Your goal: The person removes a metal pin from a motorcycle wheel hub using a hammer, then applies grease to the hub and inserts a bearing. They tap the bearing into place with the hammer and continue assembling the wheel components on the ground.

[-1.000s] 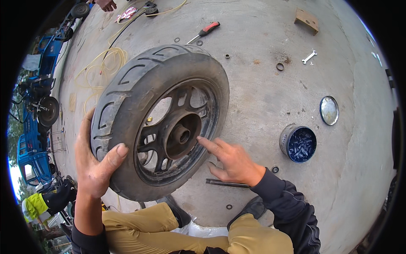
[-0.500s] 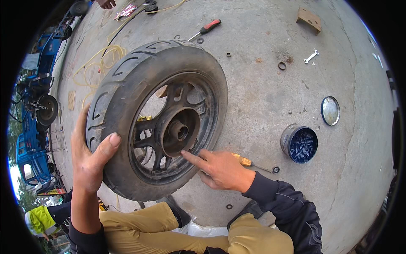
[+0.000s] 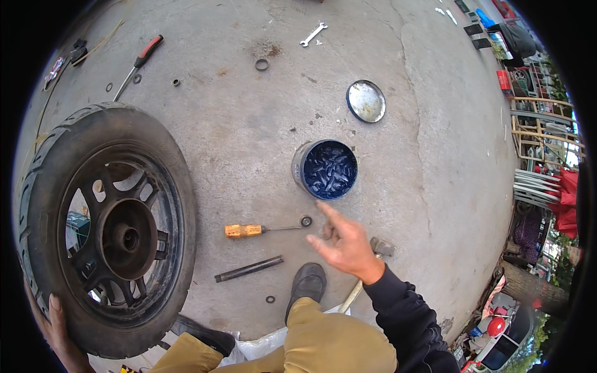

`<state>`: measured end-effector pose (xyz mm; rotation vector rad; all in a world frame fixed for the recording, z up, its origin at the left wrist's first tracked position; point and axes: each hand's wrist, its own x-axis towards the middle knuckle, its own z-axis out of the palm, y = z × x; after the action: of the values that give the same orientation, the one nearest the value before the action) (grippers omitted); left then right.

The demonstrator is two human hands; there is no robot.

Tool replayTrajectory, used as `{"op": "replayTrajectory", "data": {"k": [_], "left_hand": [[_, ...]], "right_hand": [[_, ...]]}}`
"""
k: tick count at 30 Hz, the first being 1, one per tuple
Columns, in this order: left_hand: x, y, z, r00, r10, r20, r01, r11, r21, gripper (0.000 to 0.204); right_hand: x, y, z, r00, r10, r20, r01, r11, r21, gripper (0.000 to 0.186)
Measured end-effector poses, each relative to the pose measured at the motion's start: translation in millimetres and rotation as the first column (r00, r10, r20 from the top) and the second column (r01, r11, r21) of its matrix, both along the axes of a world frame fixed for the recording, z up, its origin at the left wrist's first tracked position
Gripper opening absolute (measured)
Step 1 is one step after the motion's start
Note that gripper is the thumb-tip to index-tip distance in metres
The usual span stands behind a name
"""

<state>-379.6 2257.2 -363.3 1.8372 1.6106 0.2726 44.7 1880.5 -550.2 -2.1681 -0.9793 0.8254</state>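
Note:
At the lower left, my left hand (image 3: 55, 323) grips the edge of a black motorcycle wheel (image 3: 155, 133), whose tyre stands at a tilt with the bare hub facing me. My right hand (image 3: 342, 245) is open, index finger stretched toward the near rim of a round can of dark blue grease (image 3: 326, 171). Below that finger are a yellow-handled screwdriver (image 3: 244, 230) and a small black bearing or ring (image 3: 306, 222). A dark metal tube (image 3: 249, 268) lies nearer my shoes, and a hammer (image 3: 382, 246) is partly hidden behind my right hand.
A metal lid (image 3: 365, 101), a wrench (image 3: 314, 34), a red-black screwdriver (image 3: 146, 53) and loose rings (image 3: 262, 64) lie on concrete. A hose (image 3: 99, 43) runs at the far left. Along the right stand a log (image 3: 532, 287), wooden frames (image 3: 541, 115) and red items (image 3: 563, 199).
The view has swung right, putting the wheel at the left and the can mid-frame. My right hand has left the hub and moved right toward the can. My left hand still holds the tyre.

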Motion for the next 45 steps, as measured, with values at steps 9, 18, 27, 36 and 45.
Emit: {"op": "replayTrajectory", "data": {"k": [9, 18, 27, 36, 45], "left_hand": [[-21, -14, 1, 0.991, 0.132, -0.038, -0.127, 0.986, 0.107, 0.068], [0, -21, 1, 0.996, 0.079, -0.045, -0.073, 0.991, 0.113, 0.08], [8, -21, 4, 0.989, 0.044, -0.141, -0.017, 0.983, 0.183, 0.072], [64, -45, 16, 0.978, -0.055, -0.203, 0.108, 0.959, 0.263, 0.088], [100, -59, 22, 0.993, -0.061, 0.097, 0.044, 0.985, 0.168, 0.105]], "right_hand": [[82, 3, 4, 0.795, 0.516, 0.32, -0.281, 0.78, -0.559, 0.096], [82, 13, -15, 0.805, 0.543, 0.239, -0.316, 0.733, -0.603, 0.086], [82, 15, 11, 0.805, -0.183, -0.565, 0.062, 0.972, -0.227, 0.065], [43, 48, 13, 0.238, 0.031, -0.971, 0.269, 0.958, 0.097, 0.075], [-83, 170, 10, 0.527, 0.628, -0.573, -0.363, 0.776, 0.516, 0.08]]}}
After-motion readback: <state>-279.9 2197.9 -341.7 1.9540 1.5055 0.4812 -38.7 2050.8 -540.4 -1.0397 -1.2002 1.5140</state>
